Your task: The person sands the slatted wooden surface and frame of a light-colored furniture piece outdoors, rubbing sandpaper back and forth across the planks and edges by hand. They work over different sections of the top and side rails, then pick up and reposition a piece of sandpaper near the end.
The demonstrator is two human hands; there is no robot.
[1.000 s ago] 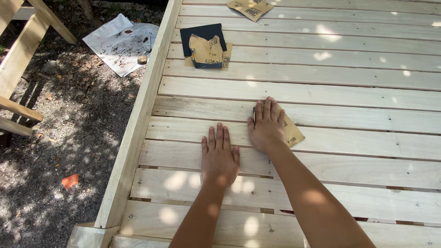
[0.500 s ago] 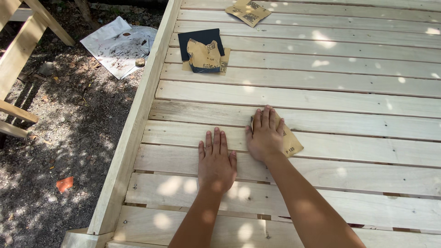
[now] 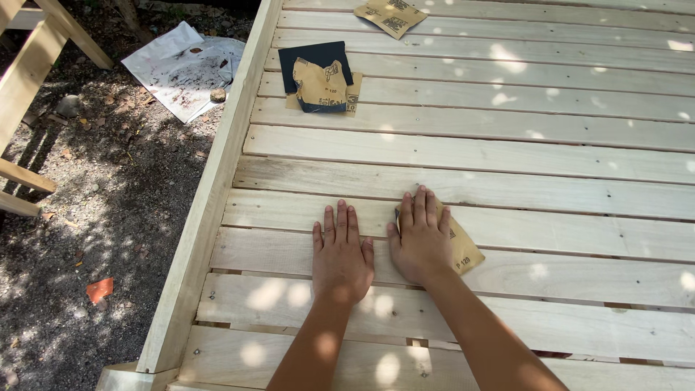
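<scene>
Since the earlier frame our hands have slid slightly down the slats (image 3: pixel 507 156). Right hand (image 3: pixel 420 242) presses flat on sandpaper (image 3: pixel 463 250), centre frame; left hand (image 3: pixel 340 253) lies flat, fingers spread, just beside it.

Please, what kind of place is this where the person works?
Probably an outdoor woodworking spot, such as a yard. The slatted wooden platform stands over bare dirt ground in dappled sunlight, and sandpaper sheets lie on it; the right hand presses another sandpaper piece.

Both hands lie palm-down, left hand (image 3: pixel 341 255) beside right hand (image 3: pixel 420 239), fingers (image 3: pixel 340 221) straight.
</scene>
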